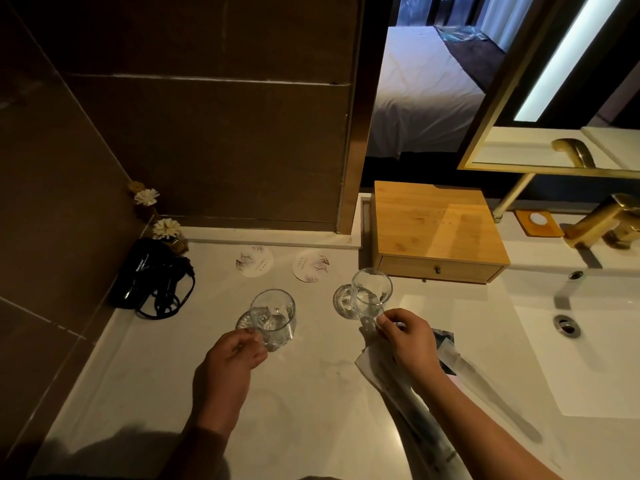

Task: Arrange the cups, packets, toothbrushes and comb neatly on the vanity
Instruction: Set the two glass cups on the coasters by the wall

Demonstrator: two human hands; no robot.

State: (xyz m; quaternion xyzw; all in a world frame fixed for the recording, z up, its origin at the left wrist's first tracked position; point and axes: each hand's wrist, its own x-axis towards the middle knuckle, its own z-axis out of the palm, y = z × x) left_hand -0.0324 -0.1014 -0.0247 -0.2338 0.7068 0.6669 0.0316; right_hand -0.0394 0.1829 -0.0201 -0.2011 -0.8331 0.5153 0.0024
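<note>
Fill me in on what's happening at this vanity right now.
A person is handling two clear glass cups on the white vanity top. The left hand grips the left glass; the right hand holds the right glass near its base, tilted. Two round paper coasters lie empty behind them. Long wrapped packets lie beneath the right forearm, beside the sink. A black hairdryer sits at the far left.

Two clear glass cups (272, 315) are showing by the fingers (258, 358). Beyond them, white coasters (254, 260) are bearing purple prints; the table (311, 393) is appearing off-white, the hair dryer (145, 271) black.
</note>
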